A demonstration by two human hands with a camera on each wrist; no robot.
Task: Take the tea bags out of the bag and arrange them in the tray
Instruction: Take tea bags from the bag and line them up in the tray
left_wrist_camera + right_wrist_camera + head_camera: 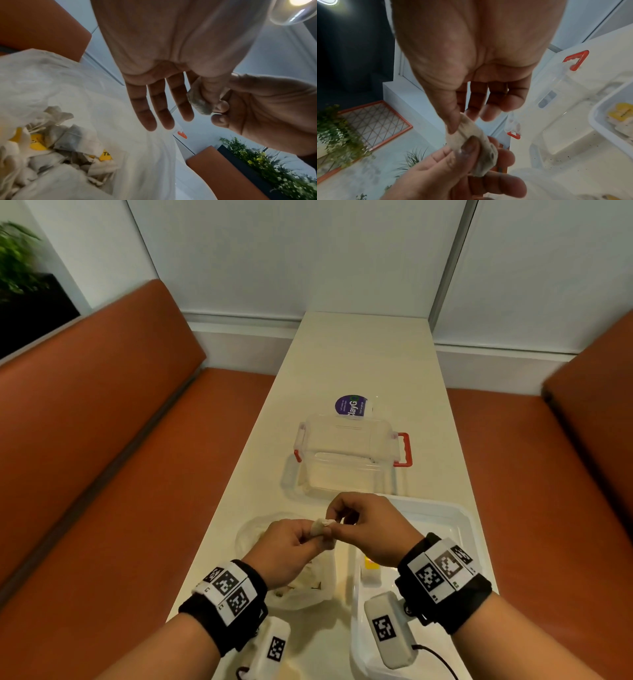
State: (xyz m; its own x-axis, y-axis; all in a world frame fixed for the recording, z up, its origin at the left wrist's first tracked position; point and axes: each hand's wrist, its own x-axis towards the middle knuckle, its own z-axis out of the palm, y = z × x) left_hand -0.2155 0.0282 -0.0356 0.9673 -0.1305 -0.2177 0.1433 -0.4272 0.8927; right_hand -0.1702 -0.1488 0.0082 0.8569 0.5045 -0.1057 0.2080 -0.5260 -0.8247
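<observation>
A small pale tea bag [321,527] hangs in the air between both hands, above the table. My left hand [317,539] pinches its near end between thumb and forefinger [210,93], the other fingers straight. My right hand [335,524] pinches the far end [473,130] from the right. Under the left hand lies the thin white plastic bag [120,121] with several tea bags [68,140] and yellow tags inside. The white tray [460,517] sits to the right under my right wrist, with one yellow-tagged tea bag [371,565] in it.
A clear lidless container [346,460] with red latches stands just beyond the hands, a purple round sticker [350,405] behind it. The narrow cream table [359,354] runs away from me between orange benches [102,440].
</observation>
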